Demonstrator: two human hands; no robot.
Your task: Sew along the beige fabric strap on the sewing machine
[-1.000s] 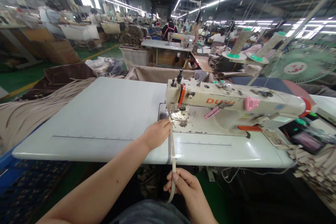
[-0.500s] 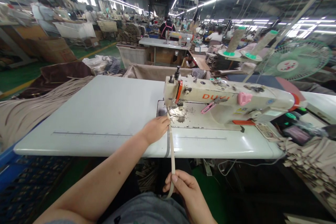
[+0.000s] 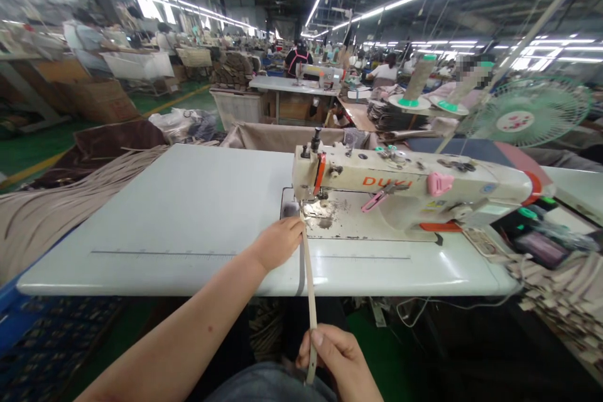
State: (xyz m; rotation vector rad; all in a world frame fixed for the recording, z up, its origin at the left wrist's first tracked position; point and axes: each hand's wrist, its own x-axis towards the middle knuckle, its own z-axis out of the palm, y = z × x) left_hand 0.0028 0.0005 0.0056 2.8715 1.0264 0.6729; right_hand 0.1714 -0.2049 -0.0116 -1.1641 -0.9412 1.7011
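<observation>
A narrow beige strap (image 3: 309, 276) runs from under the needle area of the sewing machine (image 3: 377, 191) down over the table's front edge. My left hand (image 3: 282, 240) lies on the table just in front of the presser foot, its fingers closed on the strap's upper part. Below the edge, near my lap, my right hand (image 3: 336, 352) pinches the strap between thumb and fingers. The strap's lower end hangs beneath that pinch, with small dark holes in it. What happens right under the needle is too small to tell.
The white sewing table (image 3: 211, 201) has a printed ruler along its front. Many beige strips (image 3: 85, 188) hang at the left above a blue crate (image 3: 56, 339). Cut strap pieces (image 3: 565, 301) pile at the right. A green fan (image 3: 522, 116) and thread cones (image 3: 417, 81) stand behind the machine.
The strap's lower end now hangs straighter below my right hand, where it curved before. Both hands keep their hold. The view has tilted slightly, so the table appears lower.
</observation>
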